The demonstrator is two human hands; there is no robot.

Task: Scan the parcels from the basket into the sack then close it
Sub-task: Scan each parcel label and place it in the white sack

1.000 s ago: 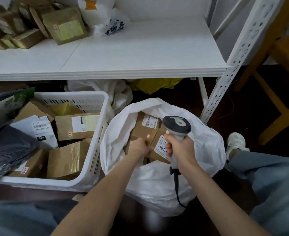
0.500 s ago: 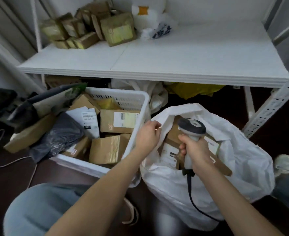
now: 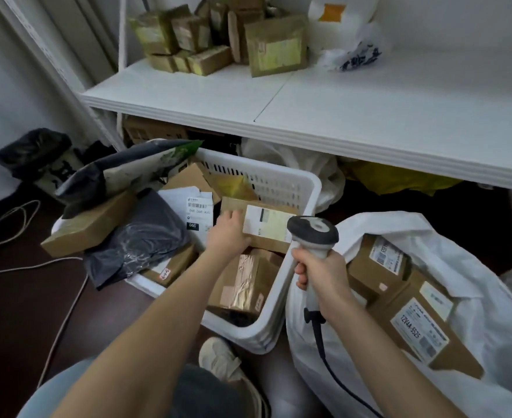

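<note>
The white sack (image 3: 490, 260) gapes at 4 o'clock, with the basket (image 3: 313, 188) at its 9 o'clock. On a labelled box (image 3: 266, 226) in the basket lies the left hand (image 3: 229, 233), its grip unclear. The right hand (image 3: 324, 273) clasps the scanner (image 3: 312, 232) by its handle.

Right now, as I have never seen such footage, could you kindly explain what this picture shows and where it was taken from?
There is no machine here: a person works with bare hands. The camera sits on the person's head and looks forward and down, so you see both forearms from above. The left hand rests on a labelled box in the white basket, which holds more parcels. The right hand grips a corded scanner by its handle, between basket and sack. The white sack on the right lies open, with several boxes inside. Above is a white shelf bearing a pile of parcels.
</note>
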